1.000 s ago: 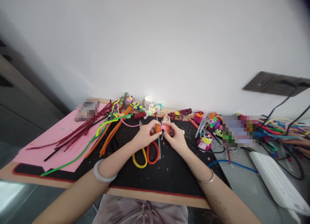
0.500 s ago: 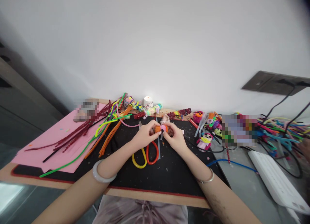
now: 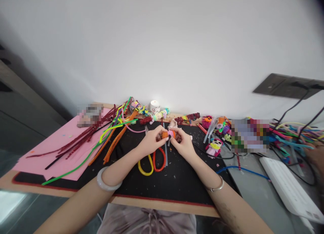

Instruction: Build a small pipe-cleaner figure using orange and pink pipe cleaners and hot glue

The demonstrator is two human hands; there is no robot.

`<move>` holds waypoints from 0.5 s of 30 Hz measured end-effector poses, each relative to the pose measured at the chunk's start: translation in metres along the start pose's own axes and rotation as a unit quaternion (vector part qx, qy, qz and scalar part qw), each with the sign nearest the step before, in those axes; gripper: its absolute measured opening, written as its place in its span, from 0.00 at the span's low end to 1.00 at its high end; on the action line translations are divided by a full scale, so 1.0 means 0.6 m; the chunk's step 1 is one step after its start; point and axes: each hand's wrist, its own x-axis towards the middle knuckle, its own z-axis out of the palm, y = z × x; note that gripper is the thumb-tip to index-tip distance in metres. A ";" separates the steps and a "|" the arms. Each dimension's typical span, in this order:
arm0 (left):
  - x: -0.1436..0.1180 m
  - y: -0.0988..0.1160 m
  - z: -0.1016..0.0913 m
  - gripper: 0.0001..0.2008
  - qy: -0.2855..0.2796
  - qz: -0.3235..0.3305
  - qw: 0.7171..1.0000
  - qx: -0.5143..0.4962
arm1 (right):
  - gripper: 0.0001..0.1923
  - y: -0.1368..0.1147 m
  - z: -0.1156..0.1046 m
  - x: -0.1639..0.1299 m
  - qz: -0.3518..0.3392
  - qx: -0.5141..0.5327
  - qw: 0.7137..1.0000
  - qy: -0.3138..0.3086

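Note:
My left hand [image 3: 151,141] and my right hand [image 3: 183,143] meet over the black mat [image 3: 177,183], both pinching a small orange and pink pipe-cleaner figure [image 3: 168,134]. The left fingers hold the orange part, the right fingers the pink part. Just below the hands lie scissors with one yellow and one red handle [image 3: 152,163]. I wear a pale bangle on the left wrist and a thin metal bracelet on the right.
Loose pipe cleaners [image 3: 111,136] in orange, green and dark red spread over a pink sheet [image 3: 50,149] at the left. Finished figures [image 3: 215,147] and more pipe cleaners crowd the right. A white power strip [image 3: 288,190] and cables lie far right, where another person's hand [image 3: 314,156] shows.
My hands stay on the small figure with only slight finger motion. At the far right edge another person's hand has come further into view.

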 end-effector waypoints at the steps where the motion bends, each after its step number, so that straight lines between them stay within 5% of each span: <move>1: 0.000 0.001 0.000 0.09 0.000 0.000 1.000 -0.001 | 0.14 0.000 0.000 0.000 0.000 -0.001 1.000 0.001; 15: -0.001 0.005 -0.002 0.09 0.003 -0.001 1.000 0.016 | 0.12 0.002 -0.002 -0.001 -0.006 -0.011 1.000 0.007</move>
